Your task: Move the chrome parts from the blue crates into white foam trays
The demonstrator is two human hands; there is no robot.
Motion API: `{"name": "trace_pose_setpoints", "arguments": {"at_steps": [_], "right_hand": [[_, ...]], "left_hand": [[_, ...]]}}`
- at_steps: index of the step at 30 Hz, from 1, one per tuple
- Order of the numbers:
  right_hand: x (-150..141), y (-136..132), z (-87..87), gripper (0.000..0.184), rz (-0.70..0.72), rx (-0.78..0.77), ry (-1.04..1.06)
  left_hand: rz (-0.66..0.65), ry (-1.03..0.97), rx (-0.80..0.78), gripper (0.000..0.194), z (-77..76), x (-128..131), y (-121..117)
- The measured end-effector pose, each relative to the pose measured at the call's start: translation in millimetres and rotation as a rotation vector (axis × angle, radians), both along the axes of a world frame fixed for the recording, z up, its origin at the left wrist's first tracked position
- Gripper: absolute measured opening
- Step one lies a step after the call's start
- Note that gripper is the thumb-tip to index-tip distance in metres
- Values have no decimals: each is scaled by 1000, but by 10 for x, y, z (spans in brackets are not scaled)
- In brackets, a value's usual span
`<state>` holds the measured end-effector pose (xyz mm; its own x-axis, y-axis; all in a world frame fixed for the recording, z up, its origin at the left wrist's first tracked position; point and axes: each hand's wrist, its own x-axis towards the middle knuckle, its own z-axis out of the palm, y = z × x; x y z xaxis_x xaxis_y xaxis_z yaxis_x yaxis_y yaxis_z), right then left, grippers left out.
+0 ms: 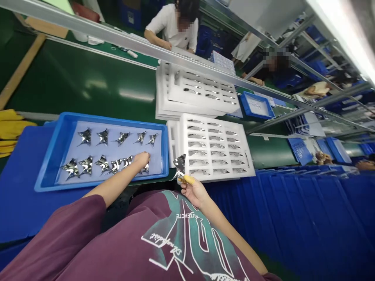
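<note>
My right hand (195, 191) grips a shiny chrome-like metal part (179, 166) with pointed corners, held upright at the near edge of the white foam tray. Yellow covering shows on its thumb. My left hand (141, 160) is inside the blue tray (102, 118), low over its right side, with fingers curled and mostly hidden. A similar metal part (145, 169) shows partly from under that hand; whether the fingers grip it is hidden. More such parts (102, 165) lie in two rows on the pale liner (111, 150).
A white foam tray (215, 121) holds curved shiny pieces in slots, to my right. More foam trays (164, 109) are stacked behind it. A metal rail (140, 45) crosses above the green table (117, 84). A person (172, 27) sits opposite. Yellow gloves (10, 125) lie far left.
</note>
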<state>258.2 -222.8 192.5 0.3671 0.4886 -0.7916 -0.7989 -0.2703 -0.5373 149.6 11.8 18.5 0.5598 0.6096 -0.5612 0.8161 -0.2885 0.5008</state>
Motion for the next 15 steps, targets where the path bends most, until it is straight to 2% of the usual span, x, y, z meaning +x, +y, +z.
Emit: {"name": "trace_pose_setpoints", "arguments": {"at_steps": [5, 8, 12, 15], "right_hand": [[11, -14, -19, 29, 14, 96, 41], [109, 1, -19, 29, 43, 144, 40], [479, -10, 30, 29, 101, 183, -79], [1044, -60, 115, 24, 48, 164, -281]], "left_hand": [[-169, 71, 130, 13, 193, -2, 123], [-140, 103, 225, 18, 380, -64, 202], [99, 104, 340, 18, 651, -212, 274], [382, 65, 289, 17, 828, -342, 223]]}}
